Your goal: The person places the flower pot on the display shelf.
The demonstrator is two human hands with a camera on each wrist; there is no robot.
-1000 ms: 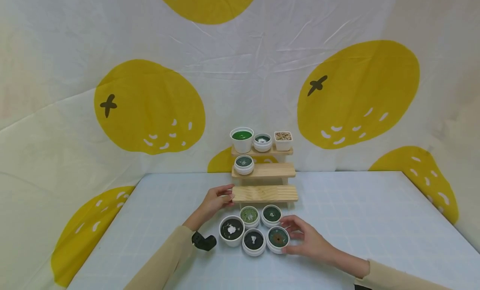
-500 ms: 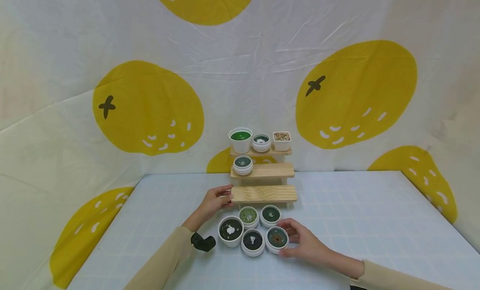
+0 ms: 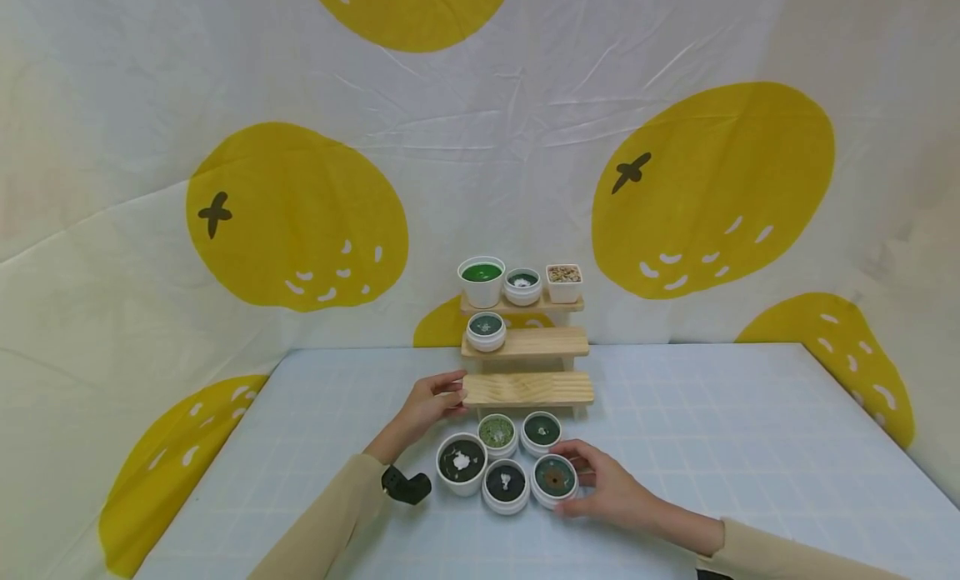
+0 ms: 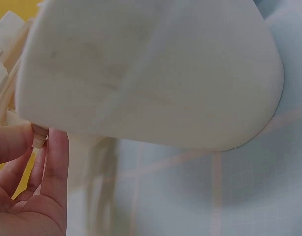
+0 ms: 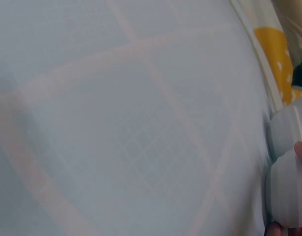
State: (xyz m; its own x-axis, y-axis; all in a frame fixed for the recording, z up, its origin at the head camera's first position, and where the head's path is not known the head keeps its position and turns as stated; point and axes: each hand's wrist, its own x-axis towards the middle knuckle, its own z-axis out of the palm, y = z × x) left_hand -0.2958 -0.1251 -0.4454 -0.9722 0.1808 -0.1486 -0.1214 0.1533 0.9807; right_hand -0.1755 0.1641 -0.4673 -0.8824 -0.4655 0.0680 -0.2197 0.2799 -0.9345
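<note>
My left hand (image 3: 429,407) pinches the left end of the lowest step of a wooden three-step stand (image 3: 528,389); in the left wrist view the thumb and forefinger (image 4: 56,162) close on its wooden edge. At the front right of a group of cups, my right hand (image 3: 611,487) has thumb and fingers round a small white cup (image 3: 555,478) with a dark green filling and brown centre. That cup (image 5: 287,192) stands at the right edge of the right wrist view, with fingertips on its side. Beside it are a black-filled cup (image 3: 506,485) and a green-filled cup (image 3: 542,430).
A larger white cup (image 3: 461,462) and a speckled green cup (image 3: 497,432) complete the group before the stand. One cup (image 3: 486,331) sits on the middle step. The top step bears a tall green cup (image 3: 482,282), a small cup (image 3: 522,287) and a square pot (image 3: 564,283).
My right hand has shifted slightly left, its fingers closing in round the brown-centred cup. My left hand stays at the stand's lowest step.
</note>
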